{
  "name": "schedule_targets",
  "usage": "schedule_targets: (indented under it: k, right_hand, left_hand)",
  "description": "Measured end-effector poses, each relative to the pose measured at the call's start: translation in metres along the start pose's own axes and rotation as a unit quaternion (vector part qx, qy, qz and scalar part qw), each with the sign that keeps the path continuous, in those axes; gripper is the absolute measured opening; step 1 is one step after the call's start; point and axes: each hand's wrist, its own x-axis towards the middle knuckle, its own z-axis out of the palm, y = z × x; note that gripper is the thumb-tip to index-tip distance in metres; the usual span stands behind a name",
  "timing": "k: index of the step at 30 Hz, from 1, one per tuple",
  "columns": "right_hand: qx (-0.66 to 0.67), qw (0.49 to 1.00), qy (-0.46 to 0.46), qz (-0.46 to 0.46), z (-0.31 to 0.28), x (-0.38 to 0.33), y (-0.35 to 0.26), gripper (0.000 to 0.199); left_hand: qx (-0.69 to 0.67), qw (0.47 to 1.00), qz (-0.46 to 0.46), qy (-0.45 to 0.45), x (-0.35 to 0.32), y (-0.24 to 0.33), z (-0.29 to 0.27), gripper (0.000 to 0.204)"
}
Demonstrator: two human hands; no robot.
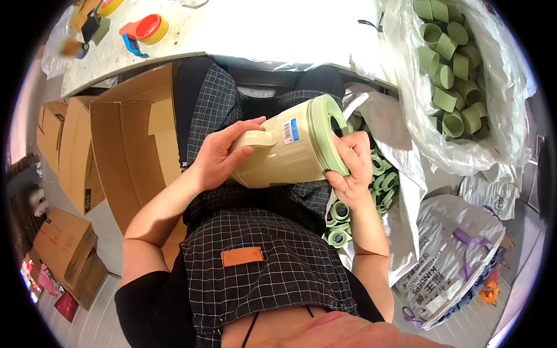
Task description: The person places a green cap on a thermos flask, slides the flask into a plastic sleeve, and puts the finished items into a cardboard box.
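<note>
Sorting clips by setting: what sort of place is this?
Likely a small assembly or packing workshop: a clear bag full of identical green caps, flat cardboard boxes, and tape dispensers on the table.

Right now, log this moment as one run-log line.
left hand: grips cream jug by handle | right hand: on green lid ring | jug: held sideways over lap | near: bag of green rings

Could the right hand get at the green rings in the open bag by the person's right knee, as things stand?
Probably yes, once freed. The right hand now grips the green lid of the cream jug, but the green rings lie just beside and below it in the open bag, with nothing between.
</note>
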Motion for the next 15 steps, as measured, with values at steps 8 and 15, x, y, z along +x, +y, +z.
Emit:
schedule_targets:
  k: [8,15]
  right_hand:
    - [-0.033,0.975,-0.058,0.213,0.003,0.039,-0.021,0.046]
    - [0.015,0.951,-0.058,0.304,0.001,0.05,-0.017,0.044]
  left_hand:
    - [0.233,0.972,0.002,-0.017,-0.023,0.031,0.047,0.067]
    - [0.269,0.962,-0.024,0.023,-0.015,0.028,0.041,0.063]
